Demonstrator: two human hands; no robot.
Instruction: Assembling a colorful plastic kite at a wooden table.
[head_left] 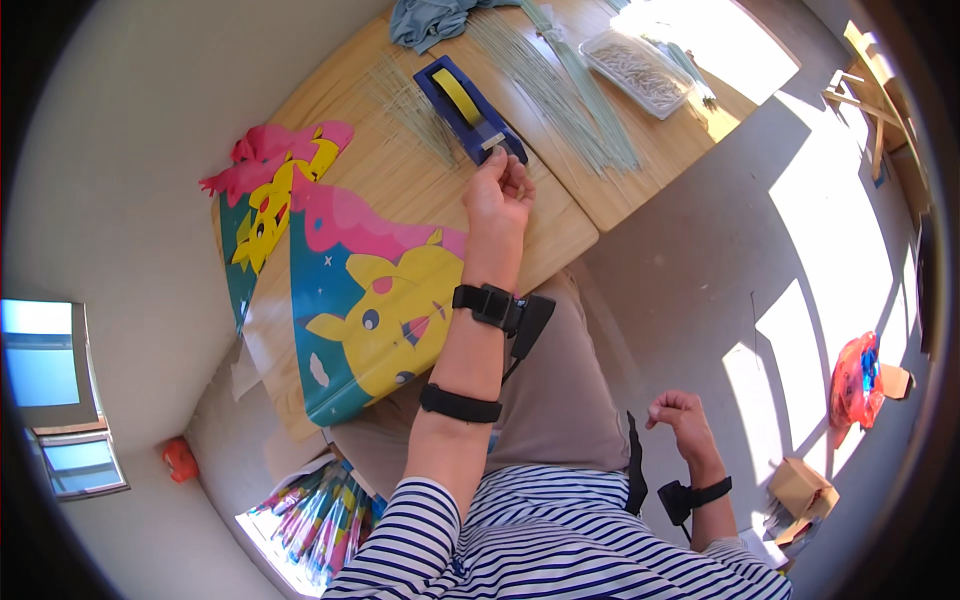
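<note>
At the front end of a blue tape dispenser (pixel 468 112) with a yellow core, my left hand (pixel 500 195) is closed, thumb and fingers pinched on the tape at its cutting edge. My left forearm passes over a printed kite sheet (pixel 385 310) in teal, pink and yellow with a cartoon figure. The sheet lies partly over the table's edge by my lap. My right hand (pixel 685 418) hangs in the air right of my leg, away from the table. Its fingers are curled; whatever may be between them is too small to make out.
A second printed sheet (pixel 262 222) lies crumpled farther left. Thin pale rods (pixel 560 95), a clear tub (pixel 637 72) of small white pieces and a blue cloth (pixel 425 22) are at the back. A box of folded colourful sheets (pixel 315 520) stands low left; a red bag (pixel 855 380) lies right.
</note>
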